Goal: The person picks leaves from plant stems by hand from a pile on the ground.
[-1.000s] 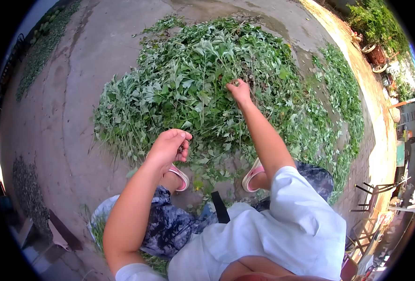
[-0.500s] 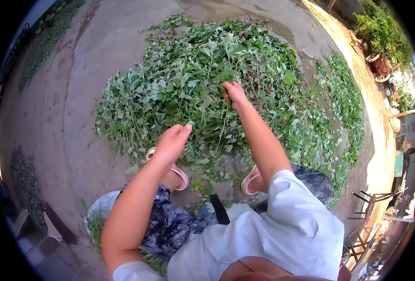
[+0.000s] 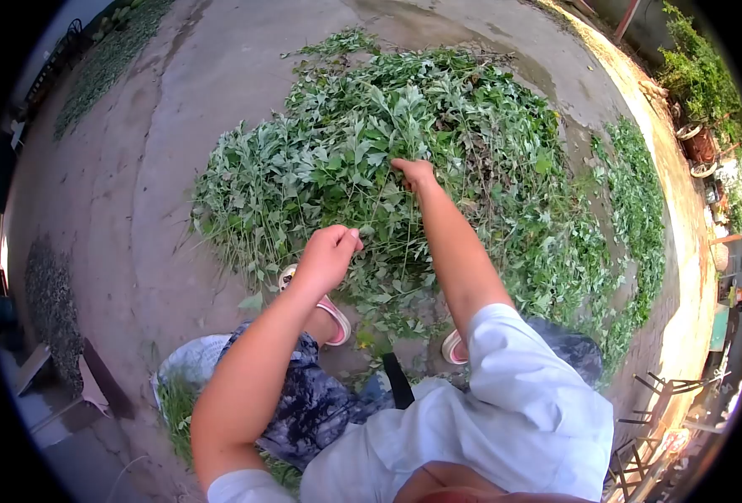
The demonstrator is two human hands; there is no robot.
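A broad heap of cut leafy green stems (image 3: 337, 142) lies on the concrete in front of me. My right hand (image 3: 414, 173) reaches into its middle, fingers closed at a leafy stem (image 3: 406, 109) whose pale leaves rise above the hand; the exact grip is partly hidden among the leaves. Nearer to me, my left hand (image 3: 334, 250) is held over the heap's front edge, thumb pressed against curled fingers. Whatever it pinches, if anything, is too small to make out.
My pink-and-white shoes (image 3: 336, 323) stand at the heap's near edge. A white sack (image 3: 188, 360) with greenery is beside my leg on the left. More stems (image 3: 635, 218) are spread along the right. Potted plants (image 3: 699, 142) and a dark metal frame (image 3: 668, 390) stand farther right.
The whole view has shifted slightly, with the heap now lower and farther right. My right hand has turned and sits closer to my left hand, which stays closed.
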